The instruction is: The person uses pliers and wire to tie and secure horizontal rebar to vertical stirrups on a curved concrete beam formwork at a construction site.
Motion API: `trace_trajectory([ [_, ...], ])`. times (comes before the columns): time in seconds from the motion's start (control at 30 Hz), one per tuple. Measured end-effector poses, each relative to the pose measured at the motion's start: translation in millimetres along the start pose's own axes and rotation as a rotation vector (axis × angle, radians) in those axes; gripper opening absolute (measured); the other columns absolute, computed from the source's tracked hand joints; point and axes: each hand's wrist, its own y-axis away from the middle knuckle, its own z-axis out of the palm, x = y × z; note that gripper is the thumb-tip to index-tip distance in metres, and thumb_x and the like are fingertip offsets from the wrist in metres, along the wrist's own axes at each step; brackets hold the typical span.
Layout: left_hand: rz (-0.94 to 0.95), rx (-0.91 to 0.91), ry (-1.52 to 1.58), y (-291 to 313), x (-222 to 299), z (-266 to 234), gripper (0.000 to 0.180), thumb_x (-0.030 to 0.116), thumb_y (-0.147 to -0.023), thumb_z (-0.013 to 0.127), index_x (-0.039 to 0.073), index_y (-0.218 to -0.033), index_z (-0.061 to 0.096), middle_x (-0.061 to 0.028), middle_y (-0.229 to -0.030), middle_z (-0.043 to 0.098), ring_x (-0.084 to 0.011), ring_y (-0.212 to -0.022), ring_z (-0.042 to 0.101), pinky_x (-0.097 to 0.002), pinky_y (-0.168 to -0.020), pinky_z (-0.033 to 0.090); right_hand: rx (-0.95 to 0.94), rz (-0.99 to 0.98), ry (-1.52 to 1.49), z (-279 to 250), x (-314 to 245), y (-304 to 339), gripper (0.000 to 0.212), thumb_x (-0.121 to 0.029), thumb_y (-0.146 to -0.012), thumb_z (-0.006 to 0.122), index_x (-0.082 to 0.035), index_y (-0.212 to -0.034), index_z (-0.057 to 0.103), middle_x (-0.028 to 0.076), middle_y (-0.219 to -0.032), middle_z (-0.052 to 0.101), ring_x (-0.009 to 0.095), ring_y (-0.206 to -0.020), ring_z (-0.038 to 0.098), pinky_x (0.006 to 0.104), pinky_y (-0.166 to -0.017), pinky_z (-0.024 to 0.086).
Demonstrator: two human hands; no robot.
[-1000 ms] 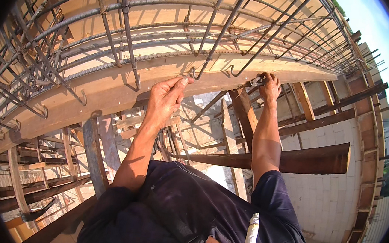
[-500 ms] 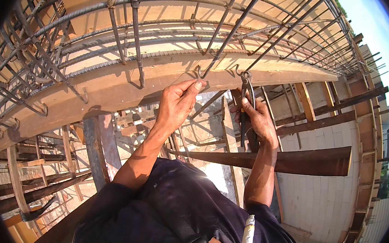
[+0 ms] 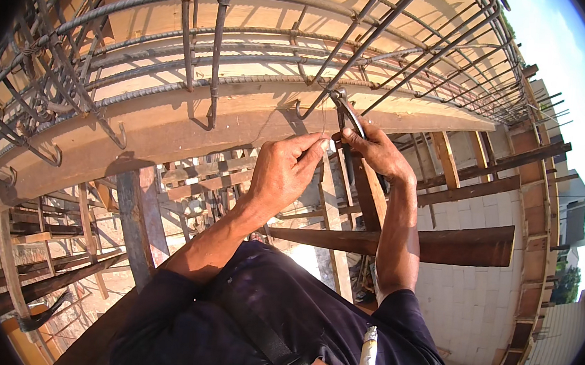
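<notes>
Centre frame: right hand (image 3: 383,153), fingers closed around pincers (image 3: 352,115), just below ribbed rebar (image 3: 256,78). Left hand (image 3: 284,169): fingers pinched on thin wire (image 3: 324,119). Probable step: applying pincers to wire; next move requires steady tension.

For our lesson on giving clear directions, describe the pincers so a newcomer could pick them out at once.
Find the long wooden beam below the steel rebar cage. In front of its right half, the right hand grips the pincers. Unlike the cage's single bars, they have two handles joined at one head.
</notes>
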Motion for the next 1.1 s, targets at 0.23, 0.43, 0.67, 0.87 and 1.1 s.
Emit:
trace_trajectory([
  [0.23, -0.015, -0.089, -0.156, -0.1, 14.1, -1.8, 0.023, 0.014, -0.095, 0.069, -0.001, -0.111, 0.073, -0.0202, -0.096, 0.075, -0.0193, -0.082, 0.075, -0.0299, -0.067, 0.057, 0.026, -0.164, 0.208, -1.6, -4.3, 2.1, 0.068, -0.04, -0.102, 0.058, -0.018, -0.159, 0.028, 0.018, -0.143, 0.056, 0.023, -0.132, 0.05, 0.0356, -0.111, 0.037],
  [0.43, 0.064, -0.113, -0.176, 3.3, 14.1, -0.1, 0.022, 0.013, -0.094, 0.07, 0.0, -0.111, 0.074, -0.0204, -0.093, 0.074, -0.0208, -0.071, 0.075, -0.0313, -0.061, 0.056, -0.086, 0.127, 0.125, -18.5, -26.9, 3.7, 0.066, -0.045, -0.102, 0.057, -0.022, -0.159, 0.031, 0.011, -0.123, 0.065, 0.019, -0.108, 0.06, 0.0353, -0.093, 0.05],
  [0.67, 0.105, -0.119, -0.142, 3.6, 11.6, 6.6, 0.021, 0.012, -0.094, 0.07, 0.0, -0.111, 0.074, -0.0198, -0.088, 0.074, -0.0166, -0.064, 0.072, -0.0295, -0.057, 0.054, -0.086, 0.037, 0.266, -27.2, -24.5, -1.8, 0.045, -0.046, -0.104, 0.053, -0.002, -0.109, 0.063, 0.007, -0.083, 0.066, 0.014, -0.08, 0.06, 0.0341, -0.069, 0.049],
  [0.87, 0.052, -0.065, -0.078, 11.0, -0.6, 8.0, 0.02, 0.013, -0.094, 0.071, 0.001, -0.11, 0.075, -0.0132, -0.076, 0.074, -0.0084, -0.057, 0.061, -0.0277, -0.051, 0.048, 0.193, 0.056, 0.171, 22.2, -11.8, -4.0, 0.045, -0.039, -0.104, 0.056, -0.001, -0.081, 0.062, 0.002, -0.063, 0.057, 0.011, -0.059, 0.049, 0.0315, -0.054, 0.04],
  [1.1, -0.226, -0.112, 0.047, 4.9, -16.3, -1.1, 0.048, 0.044, -0.102, 0.056, 0.0, -0.112, 0.073, -0.0059, -0.081, 0.067, -0.0107, -0.071, 0.056, -0.0265, -0.063, 0.044, 0.351, -0.01, 0.092, 49.1, 12.6, -9.7, 0.044, -0.036, -0.104, 0.055, 0.002, -0.085, 0.063, 0.005, -0.064, 0.059, 0.012, -0.059, 0.052, 0.0337, -0.055, 0.043],
])
